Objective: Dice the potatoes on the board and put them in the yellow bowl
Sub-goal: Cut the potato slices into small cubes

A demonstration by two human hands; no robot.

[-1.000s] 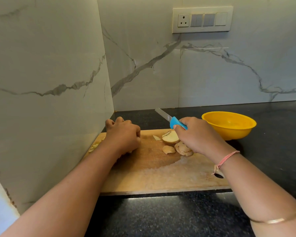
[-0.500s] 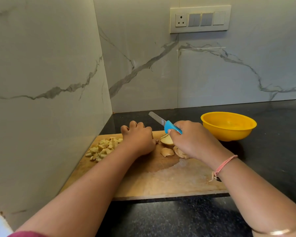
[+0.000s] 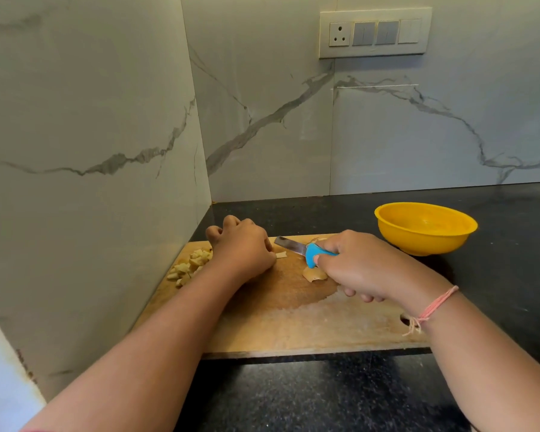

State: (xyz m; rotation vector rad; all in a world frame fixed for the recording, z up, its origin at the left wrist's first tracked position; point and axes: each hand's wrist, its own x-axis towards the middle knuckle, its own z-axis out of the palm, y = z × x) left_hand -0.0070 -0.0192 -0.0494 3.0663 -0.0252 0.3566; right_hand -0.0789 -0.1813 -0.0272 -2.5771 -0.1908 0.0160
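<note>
Nearest the viewer, a black speckled counter (image 3: 325, 397) is carrying a wooden board (image 3: 293, 325), and two bare forearms are reaching across it.

On the board's right side, the right hand (image 3: 359, 269) is wrapping its fingers tightly round the blue handle of a small knife (image 3: 317, 255). The blade is pointing left and away, low over the wood. Just under that hand, a potato piece (image 3: 315, 275) with skin on it is lying partly hidden.

A little further on, the left hand (image 3: 243, 249) is resting knuckles up with its fingers curled under. Whether it is pinning anything is hidden, so its hold cannot be told. A small sliver (image 3: 281, 255) is lying between this hand and the blade. Left of the hand, by the side wall, a heap of diced potato (image 3: 190, 265) is sitting on the board.

The dicing looks partly done. To finish it well, the remaining piece probably wants turning flat side down in the open middle of the board. The left fingertips should be tucked behind the knuckles, with even strips cut and then crossed. The knife tip is lying close to the left knuckles, so any slip there is the risk.

Beyond the board's far right corner, the yellow bowl (image 3: 418, 244) is standing on the counter, well apart from the dice, with no potato showing inside. Drawing it nearer would likely make the transfer cleaner.

Farthest back, a marble wall is carrying a switch plate (image 3: 375, 32).
</note>
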